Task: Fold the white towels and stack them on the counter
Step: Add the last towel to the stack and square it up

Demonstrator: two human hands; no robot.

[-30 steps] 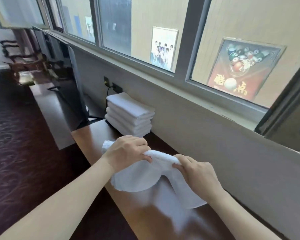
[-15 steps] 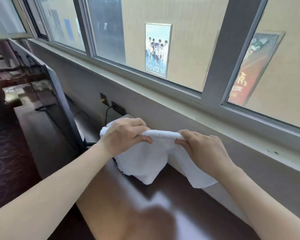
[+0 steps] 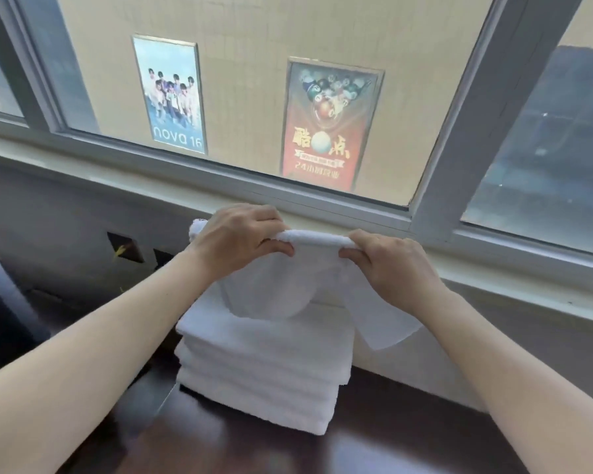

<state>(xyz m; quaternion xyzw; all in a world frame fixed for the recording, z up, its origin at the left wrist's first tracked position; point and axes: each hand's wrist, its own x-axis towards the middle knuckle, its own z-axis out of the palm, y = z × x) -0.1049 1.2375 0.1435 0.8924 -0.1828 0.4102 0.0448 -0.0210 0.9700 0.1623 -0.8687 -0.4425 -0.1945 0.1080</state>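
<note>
The left hand, at centre frame, is closed over the top edge of a white towel, fingers curled above and thumb pinching from below. The right hand, just to its right, grips the same edge in the same manner. A short rolled span of the edge runs taut between the two hands.

The towel hangs from both hands in loose folds. Its middle sags down to the top of a stack of folded white towels; whether it touches the stack cannot be told. One corner droops toward lower right, in front of the grey wall.

The stack stands at lower centre on a dark, glossy counter, against the wall, several layers high with edges roughly aligned.

Wall sockets sit left of centre, behind the left forearm. A pale window sill runs across the frame above the hands. Through the glass, a group-photo poster and a billiard-ball poster hang on a beige wall in the upper half.
</note>
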